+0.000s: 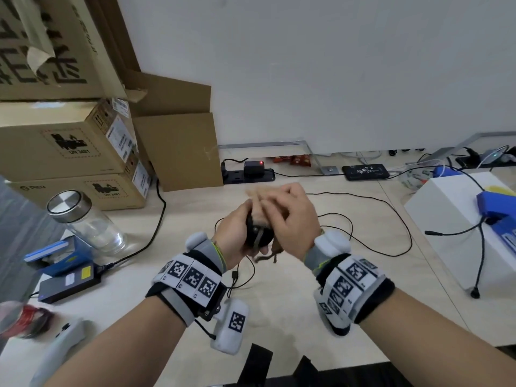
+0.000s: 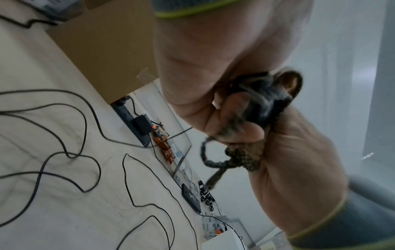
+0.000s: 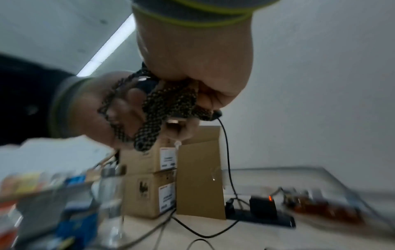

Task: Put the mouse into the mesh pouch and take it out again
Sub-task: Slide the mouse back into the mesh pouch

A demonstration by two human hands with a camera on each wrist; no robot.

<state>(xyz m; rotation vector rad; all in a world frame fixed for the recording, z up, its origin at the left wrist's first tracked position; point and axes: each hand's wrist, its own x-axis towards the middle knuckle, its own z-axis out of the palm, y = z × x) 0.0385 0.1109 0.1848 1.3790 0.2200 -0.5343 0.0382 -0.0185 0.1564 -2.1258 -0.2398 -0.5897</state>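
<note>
Both hands are held together above the light wooden table point(image 1: 279, 308). My left hand point(image 1: 234, 233) grips a black mouse point(image 1: 264, 236), which also shows as a dark rounded body point(image 2: 265, 101) in the left wrist view. My right hand point(image 1: 290, 219) covers it from the right and pinches the brown mesh pouch point(image 3: 171, 101), whose blurred tan fabric point(image 1: 255, 196) sticks out above the fingers. The pouch's drawstring point(image 1: 265, 257) dangles below the hands. How far the mouse sits inside the pouch is hidden by the fingers.
Cardboard boxes point(image 1: 72, 152) are stacked at the back left, and a glass jar point(image 1: 86, 222) with a metal lid stands in front of them. A power strip point(image 1: 248, 174) lies by the wall, with black cables point(image 1: 391, 208) looping over the table. A white box point(image 1: 458, 219) stands on the right.
</note>
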